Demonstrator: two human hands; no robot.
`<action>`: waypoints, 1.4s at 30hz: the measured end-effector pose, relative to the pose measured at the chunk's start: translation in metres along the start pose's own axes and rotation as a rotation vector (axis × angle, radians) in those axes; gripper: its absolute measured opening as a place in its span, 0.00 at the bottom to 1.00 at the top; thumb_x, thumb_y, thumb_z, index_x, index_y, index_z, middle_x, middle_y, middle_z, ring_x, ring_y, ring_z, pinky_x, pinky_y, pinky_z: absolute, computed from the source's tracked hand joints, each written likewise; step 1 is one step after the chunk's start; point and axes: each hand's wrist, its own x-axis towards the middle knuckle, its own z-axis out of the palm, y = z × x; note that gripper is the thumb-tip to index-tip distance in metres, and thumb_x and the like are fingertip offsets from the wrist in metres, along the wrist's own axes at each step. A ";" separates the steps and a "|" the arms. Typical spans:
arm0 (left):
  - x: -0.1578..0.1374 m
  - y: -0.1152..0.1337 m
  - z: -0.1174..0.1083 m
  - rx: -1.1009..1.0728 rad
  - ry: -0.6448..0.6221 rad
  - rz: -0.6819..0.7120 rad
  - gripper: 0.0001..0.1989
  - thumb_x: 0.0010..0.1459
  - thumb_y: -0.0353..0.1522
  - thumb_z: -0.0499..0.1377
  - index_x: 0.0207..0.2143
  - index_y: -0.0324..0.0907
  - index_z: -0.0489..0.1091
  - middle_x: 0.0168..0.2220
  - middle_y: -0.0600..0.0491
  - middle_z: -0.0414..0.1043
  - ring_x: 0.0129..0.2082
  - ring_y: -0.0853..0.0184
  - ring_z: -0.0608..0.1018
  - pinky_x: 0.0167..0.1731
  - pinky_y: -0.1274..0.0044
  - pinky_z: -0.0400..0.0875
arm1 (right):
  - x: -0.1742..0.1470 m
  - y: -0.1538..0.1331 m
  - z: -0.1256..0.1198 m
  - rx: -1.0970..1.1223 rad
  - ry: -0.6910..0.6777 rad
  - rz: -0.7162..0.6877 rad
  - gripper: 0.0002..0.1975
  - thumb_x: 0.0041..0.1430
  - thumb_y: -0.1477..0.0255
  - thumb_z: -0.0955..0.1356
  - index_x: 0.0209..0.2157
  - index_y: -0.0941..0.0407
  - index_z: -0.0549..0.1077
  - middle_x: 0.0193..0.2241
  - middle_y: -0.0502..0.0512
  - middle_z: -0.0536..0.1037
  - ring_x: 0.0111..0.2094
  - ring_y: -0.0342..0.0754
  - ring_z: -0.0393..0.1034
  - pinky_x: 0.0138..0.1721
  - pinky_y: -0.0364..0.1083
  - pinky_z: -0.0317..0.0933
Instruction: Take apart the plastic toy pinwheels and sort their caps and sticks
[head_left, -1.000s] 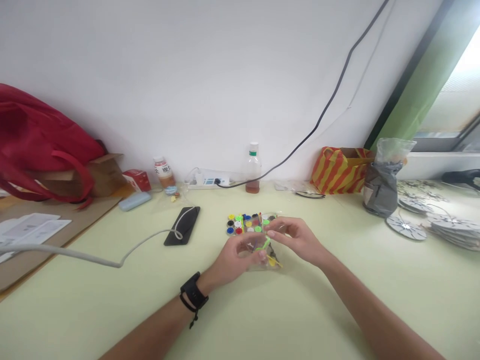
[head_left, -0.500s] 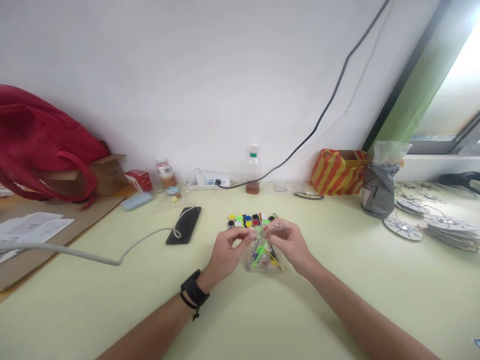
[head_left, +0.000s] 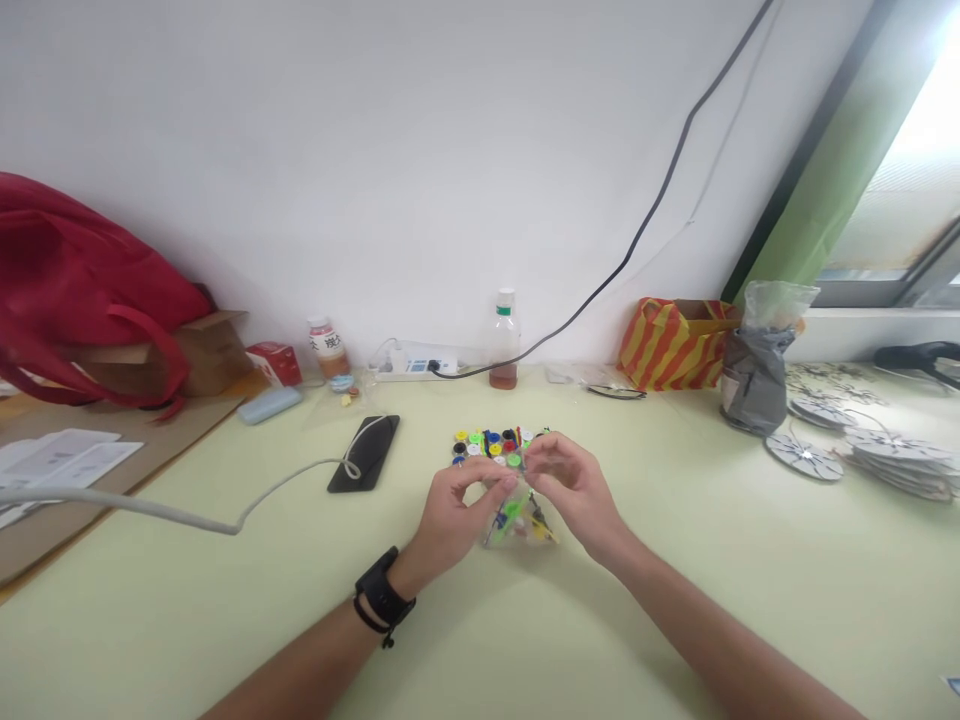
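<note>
A clear plastic bag [head_left: 519, 528] with small green, blue, yellow and dark plastic parts inside hangs between my hands, close to the table. My left hand [head_left: 461, 505] pinches its top edge from the left, thumb against fingertips. From the other side my right hand [head_left: 574, 490] pinches the same edge, the fingertips close to those of the left. Just beyond the hands lies a group of small round colored plastic pieces [head_left: 495, 449], yellow, white, black, blue, red and green; my fingers hide part of it.
Left of my hands lies a black phone [head_left: 367, 455] with a grey cable [head_left: 292, 475] across it. Behind stand a bottle [head_left: 504, 345], a power strip [head_left: 420, 362] and a striped bag [head_left: 667, 345]. Grey discs [head_left: 892, 445] are stacked at right; a red backpack [head_left: 90, 290] is at left.
Both hands still pinch the bag's top edge. The bag has shifted slightly left and tilted, and the right fingers have moved a little. The whole view has shifted slightly.
</note>
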 end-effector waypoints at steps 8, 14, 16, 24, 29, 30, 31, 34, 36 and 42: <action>-0.004 0.004 0.002 0.036 0.073 0.070 0.04 0.60 0.31 0.66 0.35 0.45 0.83 0.33 0.51 0.81 0.34 0.65 0.79 0.39 0.74 0.73 | 0.000 0.003 0.004 -0.050 0.145 -0.048 0.05 0.49 0.78 0.65 0.29 0.54 0.68 0.26 0.47 0.71 0.30 0.45 0.66 0.34 0.45 0.61; 0.001 0.001 -0.006 -0.011 0.038 -0.014 0.06 0.62 0.34 0.65 0.36 0.43 0.83 0.34 0.50 0.80 0.35 0.64 0.77 0.39 0.74 0.72 | 0.001 0.003 -0.006 0.016 0.010 -0.043 0.10 0.51 0.77 0.66 0.37 0.53 0.72 0.32 0.50 0.74 0.36 0.47 0.68 0.36 0.45 0.62; 0.002 0.000 -0.007 -0.033 0.013 -0.041 0.06 0.61 0.34 0.66 0.36 0.42 0.83 0.34 0.49 0.81 0.36 0.63 0.77 0.40 0.73 0.72 | 0.000 0.002 -0.006 0.007 -0.052 -0.066 0.10 0.54 0.75 0.68 0.40 0.53 0.73 0.35 0.52 0.74 0.37 0.48 0.69 0.38 0.46 0.64; 0.006 0.004 -0.011 -0.233 0.038 -0.201 0.14 0.62 0.38 0.65 0.46 0.41 0.79 0.40 0.47 0.82 0.40 0.61 0.82 0.43 0.73 0.75 | 0.009 -0.002 -0.018 -0.052 0.007 -0.130 0.10 0.61 0.63 0.71 0.42 0.52 0.73 0.37 0.55 0.76 0.40 0.51 0.72 0.43 0.50 0.68; 0.011 0.005 -0.016 -0.186 0.094 -0.239 0.13 0.59 0.40 0.67 0.38 0.38 0.80 0.33 0.48 0.82 0.30 0.65 0.80 0.35 0.75 0.75 | 0.013 -0.006 -0.028 -0.105 -0.094 -0.124 0.11 0.59 0.61 0.73 0.38 0.52 0.76 0.35 0.55 0.78 0.38 0.51 0.73 0.42 0.52 0.70; 0.012 0.005 -0.017 -0.187 0.084 -0.240 0.13 0.59 0.40 0.67 0.38 0.38 0.80 0.32 0.48 0.81 0.29 0.66 0.79 0.33 0.76 0.75 | 0.013 -0.005 -0.029 -0.102 -0.103 -0.117 0.11 0.59 0.61 0.74 0.38 0.53 0.77 0.34 0.54 0.79 0.37 0.51 0.73 0.41 0.51 0.70; 0.013 0.004 -0.019 -0.191 0.071 -0.238 0.13 0.59 0.39 0.67 0.38 0.38 0.80 0.30 0.49 0.81 0.28 0.67 0.78 0.32 0.76 0.75 | 0.013 -0.005 -0.030 -0.094 -0.103 -0.107 0.10 0.58 0.62 0.74 0.38 0.53 0.77 0.33 0.54 0.79 0.36 0.50 0.73 0.40 0.51 0.70; 0.015 0.002 -0.025 -0.207 0.048 -0.236 0.13 0.58 0.38 0.68 0.42 0.39 0.80 0.29 0.50 0.80 0.30 0.65 0.80 0.35 0.75 0.76 | 0.015 -0.001 -0.033 -0.047 -0.089 -0.058 0.09 0.57 0.63 0.74 0.36 0.53 0.79 0.31 0.53 0.79 0.33 0.48 0.72 0.35 0.48 0.68; 0.016 0.001 -0.030 -0.213 0.066 -0.235 0.14 0.58 0.37 0.68 0.43 0.39 0.80 0.32 0.49 0.82 0.33 0.63 0.82 0.39 0.72 0.77 | 0.017 0.002 -0.035 -0.022 -0.083 -0.022 0.09 0.57 0.63 0.74 0.36 0.53 0.81 0.30 0.53 0.79 0.31 0.47 0.70 0.32 0.46 0.66; 0.019 -0.001 -0.038 -0.226 0.059 -0.218 0.11 0.59 0.37 0.66 0.39 0.38 0.80 0.35 0.46 0.83 0.37 0.59 0.83 0.43 0.69 0.77 | 0.018 0.006 -0.036 -0.001 -0.069 0.010 0.12 0.60 0.60 0.71 0.34 0.54 0.83 0.30 0.54 0.78 0.31 0.48 0.68 0.32 0.47 0.64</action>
